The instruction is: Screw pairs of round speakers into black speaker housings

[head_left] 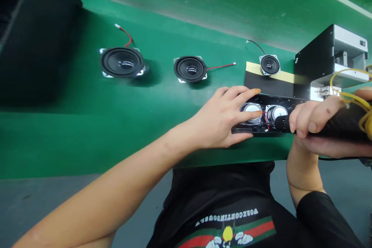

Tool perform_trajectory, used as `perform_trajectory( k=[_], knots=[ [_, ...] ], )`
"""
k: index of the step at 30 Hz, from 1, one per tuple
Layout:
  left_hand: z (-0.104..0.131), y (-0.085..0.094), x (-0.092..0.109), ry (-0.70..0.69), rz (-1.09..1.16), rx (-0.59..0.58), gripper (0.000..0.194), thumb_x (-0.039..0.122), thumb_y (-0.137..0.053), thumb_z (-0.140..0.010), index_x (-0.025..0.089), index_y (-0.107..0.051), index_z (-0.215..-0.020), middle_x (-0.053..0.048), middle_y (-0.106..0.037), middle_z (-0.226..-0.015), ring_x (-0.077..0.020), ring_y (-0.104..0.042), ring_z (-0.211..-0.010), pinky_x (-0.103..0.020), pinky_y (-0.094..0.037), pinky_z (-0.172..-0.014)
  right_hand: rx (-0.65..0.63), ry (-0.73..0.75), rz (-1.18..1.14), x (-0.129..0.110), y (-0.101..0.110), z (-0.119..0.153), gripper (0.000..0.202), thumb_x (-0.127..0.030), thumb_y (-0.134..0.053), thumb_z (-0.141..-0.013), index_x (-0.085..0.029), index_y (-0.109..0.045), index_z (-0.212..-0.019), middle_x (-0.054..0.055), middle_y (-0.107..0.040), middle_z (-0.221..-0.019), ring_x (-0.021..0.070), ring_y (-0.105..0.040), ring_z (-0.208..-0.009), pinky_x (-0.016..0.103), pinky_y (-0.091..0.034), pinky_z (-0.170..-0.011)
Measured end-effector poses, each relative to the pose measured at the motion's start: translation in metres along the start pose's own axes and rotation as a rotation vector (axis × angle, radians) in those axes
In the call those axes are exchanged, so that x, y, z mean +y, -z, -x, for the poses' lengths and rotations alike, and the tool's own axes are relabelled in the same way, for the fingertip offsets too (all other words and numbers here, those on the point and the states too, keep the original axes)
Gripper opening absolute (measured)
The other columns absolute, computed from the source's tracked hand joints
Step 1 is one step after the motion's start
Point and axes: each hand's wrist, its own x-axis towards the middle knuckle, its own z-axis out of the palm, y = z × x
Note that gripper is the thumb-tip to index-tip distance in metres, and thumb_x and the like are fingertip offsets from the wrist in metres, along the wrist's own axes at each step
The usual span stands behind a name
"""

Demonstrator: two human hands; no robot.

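Note:
My left hand (223, 118) holds a long black speaker housing (290, 102), its fingers spread across the left end and the thumb along the near edge. One finger reaches over a round speaker (250, 109) set face down inside. To its right sits a second speaker (274, 112), with red and black wires (265, 120) between the two. Wrapped round a thick black electric screwdriver (343, 122), my right hand (316, 118) is closed. The tool lies almost level in view, its nose over the housing's right part; its tip is hard to see.
Two larger speakers (190, 69) (122, 62) lie face up on the green table (87, 135). A smaller speaker (270, 64) rests on a black and yellow sheet (252, 79). A metal-fronted machine (328, 54), a yellow coiled cord (334, 79) and a black box (37, 38) stand around.

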Motion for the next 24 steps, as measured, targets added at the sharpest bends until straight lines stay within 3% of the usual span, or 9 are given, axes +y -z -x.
perform_trajectory(
  k=[2,8,15,22,24],
  knots=[
    [-0.001,0.000,0.000,0.000,0.004,-0.001,0.047,0.046,-0.075,-0.100,0.027,-0.075,-0.143,-0.024,-0.048,-0.173,-0.0485,-0.051,-0.151,-0.068,-0.050,-0.112,-0.015,0.065,-0.031,0.010,-0.003,0.003,0.040,-0.054,-0.074,-0.101,-0.033,-0.078,-0.135,-0.010,-0.051,-0.060,0.0072,-0.038,-0.032,0.022,-0.041,-0.033],
    [-0.002,0.001,0.002,0.011,0.003,-0.009,0.049,0.047,-0.076,-0.099,0.027,-0.075,-0.144,-0.024,-0.047,-0.173,-0.0479,-0.051,-0.151,-0.066,-0.050,-0.110,-0.032,0.082,0.006,0.015,-0.004,0.008,0.041,-0.062,-0.064,-0.105,-0.033,-0.075,-0.131,-0.011,-0.047,-0.058,0.0080,-0.033,-0.031,0.022,-0.036,-0.033],
    [-0.003,0.001,0.003,0.023,0.002,-0.024,0.052,0.048,-0.077,-0.099,0.028,-0.073,-0.146,-0.022,-0.047,-0.174,-0.0472,-0.049,-0.152,-0.066,-0.048,-0.112,0.063,-0.094,0.075,0.006,-0.008,0.009,0.031,-0.061,-0.074,-0.096,-0.038,-0.075,-0.117,-0.009,-0.048,-0.056,0.0120,-0.032,-0.032,0.027,-0.037,-0.036],
    [-0.002,0.001,0.003,0.022,0.024,-0.022,0.052,0.048,-0.077,-0.099,0.027,-0.074,-0.146,-0.022,-0.046,-0.175,-0.0470,-0.049,-0.151,-0.066,-0.047,-0.113,0.039,-0.113,0.065,0.011,-0.004,0.015,0.046,-0.075,-0.064,-0.096,-0.039,-0.075,-0.123,-0.007,-0.050,-0.058,0.0138,-0.038,-0.035,0.028,-0.041,-0.038],
    [-0.002,0.001,0.003,0.015,0.021,-0.022,0.051,0.049,-0.075,-0.100,0.026,-0.074,-0.146,-0.023,-0.046,-0.174,-0.0473,-0.049,-0.150,-0.066,-0.047,-0.112,0.043,-0.114,0.089,0.012,-0.003,0.017,0.039,-0.071,-0.065,-0.097,-0.041,-0.074,-0.120,-0.008,-0.050,-0.057,0.0134,-0.037,-0.034,0.028,-0.043,-0.038]
  ],
)
